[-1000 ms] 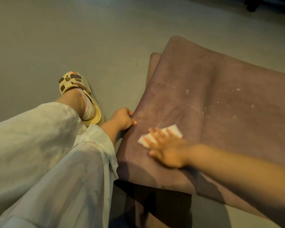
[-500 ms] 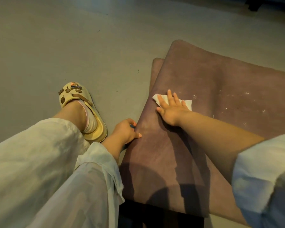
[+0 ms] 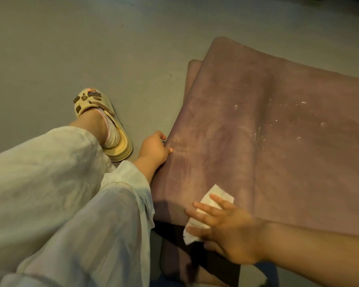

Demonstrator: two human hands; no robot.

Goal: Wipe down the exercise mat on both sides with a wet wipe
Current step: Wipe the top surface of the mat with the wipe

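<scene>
Right hand (image 3: 226, 228) flat, fingers spread straight, pressing wipe (image 3: 210, 206) onto mat (image 3: 267, 152) at its near edge. Left hand (image 3: 154, 149) curled round mat's side edge, thumb on top.

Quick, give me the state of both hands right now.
Left hand: grips the edge of the mat.
Right hand: open, fingers spread flat, pressing the wipe onto the mat.

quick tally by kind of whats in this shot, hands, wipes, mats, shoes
hands: 2, the left hand gripping the mat edge, the right hand flat on the wipe
wet wipe: 1
exercise mat: 1, folded over
sandal: 1
total: 5
</scene>
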